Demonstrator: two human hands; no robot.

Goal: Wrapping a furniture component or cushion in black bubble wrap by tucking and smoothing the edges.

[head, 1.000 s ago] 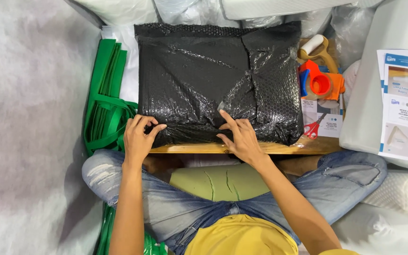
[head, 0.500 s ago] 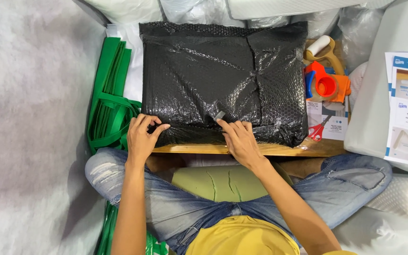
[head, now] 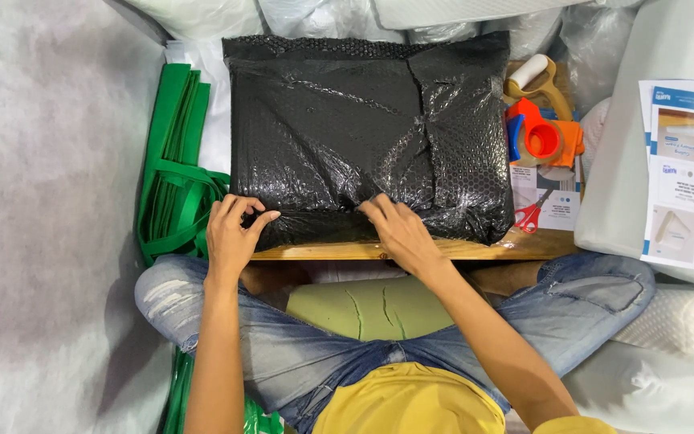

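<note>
There is only the one view, worn on the person's head. It looks steeply down, close over the lap and the wooden board (head: 443, 249), with the far bedding cropped.

grey-white fabric floor (head: 50, 201) fills left side, soft and wrinkled. low wooden board (head: 459, 247) serves as work surface at centre. white foam slabs (head: 628, 161) stacked at right, leaflets (head: 688, 173) lying on top. clear plastic bags (head: 315, 16) piled along top edge. green straps (head: 174, 169) bundled at left of board. light even, diffuse, shadows faint.
</note>
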